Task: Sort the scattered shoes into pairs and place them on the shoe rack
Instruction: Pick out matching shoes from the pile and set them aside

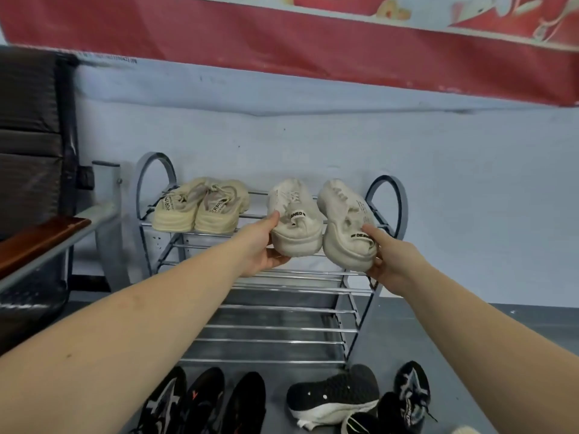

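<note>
A metal shoe rack (pixel 275 327) stands against the wall. A cream pair of shoes (pixel 200 208) sits on the left of its top shelf. My left hand (pixel 261 245) grips the heel of a white sneaker (pixel 294 220) at the top shelf's front edge. Beside it, my right hand (pixel 390 261) grips the heel of the matching white sneaker (pixel 344 223). Both sneakers point toward the wall with toes over the shelf bars. Several black shoes (pixel 332 396) lie on the floor in front of the rack.
A dark chair with a wooden armrest (pixel 37 242) stands left of the rack. A pale wall (pixel 470 198) with a red banner (pixel 313 42) rises behind. The rack's lower shelves hold nothing. Grey floor (pixel 517 339) lies to the right.
</note>
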Tool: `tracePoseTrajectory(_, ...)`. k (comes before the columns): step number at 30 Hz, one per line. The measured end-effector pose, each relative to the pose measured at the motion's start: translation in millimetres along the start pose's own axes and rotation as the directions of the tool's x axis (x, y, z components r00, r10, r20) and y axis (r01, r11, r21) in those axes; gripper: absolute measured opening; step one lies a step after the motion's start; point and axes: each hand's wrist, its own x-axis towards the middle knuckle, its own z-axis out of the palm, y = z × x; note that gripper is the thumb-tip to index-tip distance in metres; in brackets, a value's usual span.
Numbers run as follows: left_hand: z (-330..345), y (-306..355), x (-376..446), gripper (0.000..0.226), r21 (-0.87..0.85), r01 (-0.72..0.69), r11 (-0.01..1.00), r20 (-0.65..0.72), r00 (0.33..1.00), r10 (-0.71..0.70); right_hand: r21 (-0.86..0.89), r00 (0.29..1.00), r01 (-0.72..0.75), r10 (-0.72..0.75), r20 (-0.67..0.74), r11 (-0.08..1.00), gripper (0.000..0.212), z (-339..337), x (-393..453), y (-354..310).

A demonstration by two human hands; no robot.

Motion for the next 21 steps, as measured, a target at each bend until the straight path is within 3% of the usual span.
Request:
tracePoseTrajectory(11, 18, 17, 79, 0.032, 0.11, 0.008, 0.994, -0.009, 1.0, -0.007, 0.019, 0.999, -0.04, 0.04, -0.01, 0.999, 0.017, -4, 88, -13)
tracePoseTrajectory(21, 33, 7, 125, 0.039, 0.325, -0.049, 0.945, -0.073, 0.994, 0.077, -0.138, 0.999, -0.005, 0.0, -0.035, 0.99, 0.016, -13, 133, -12)
